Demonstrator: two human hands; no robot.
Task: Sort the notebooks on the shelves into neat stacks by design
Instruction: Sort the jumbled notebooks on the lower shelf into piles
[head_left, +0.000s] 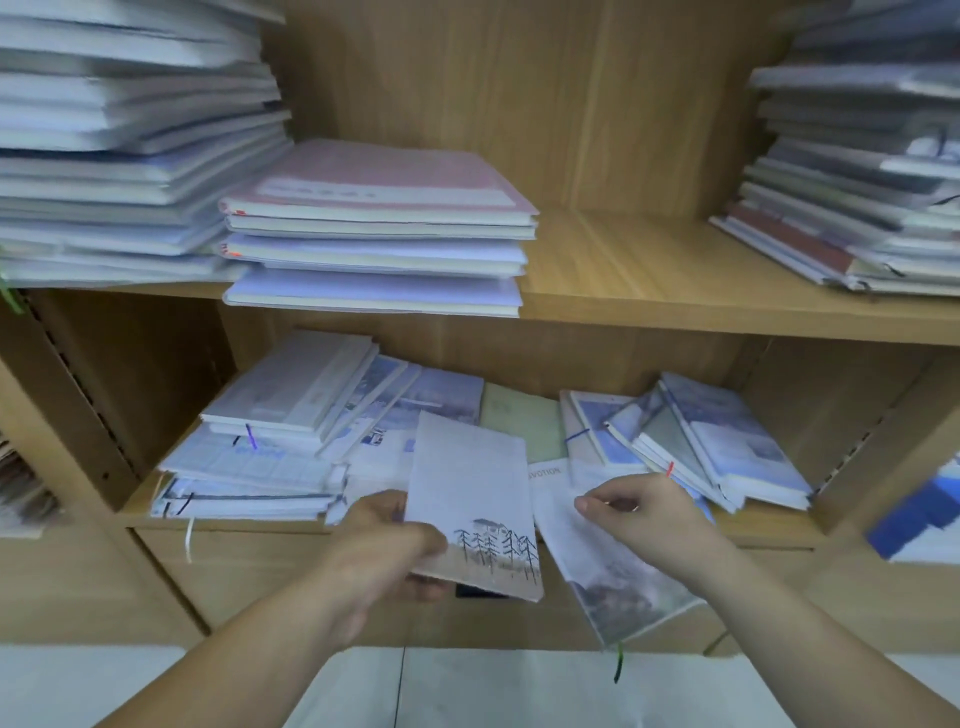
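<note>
A wooden shelf unit (675, 291) filled the view. On its upper shelf sat a tall blurred pile of pale notebooks (114, 145) at the left, a short stack topped by a pink notebook (379, 179) beside it, and another tall pile (857, 171) at the right. The lower shelf (228, 522) carried a loose spread of blue-grey notebooks: a rough stack (249, 457) at the left and a fanned, tilted group (717, 447) at the right.

In front of the lower shelf's edge, the left hand (384, 545) was clamped on a pale notebook with a tree drawing (472, 504), thumb on the cover and fingers underneath. Its cover was light grey above and tan at the bottom, where dark pine trees stood. Its long axis ran nearly upright, leaning slightly left at the top.

The right hand (631, 512) pinched the upper edge of a grey landscape notebook (602, 561), whose long axis slanted down to the right, a green ribbon (618, 662) dangling from its low corner.
</note>
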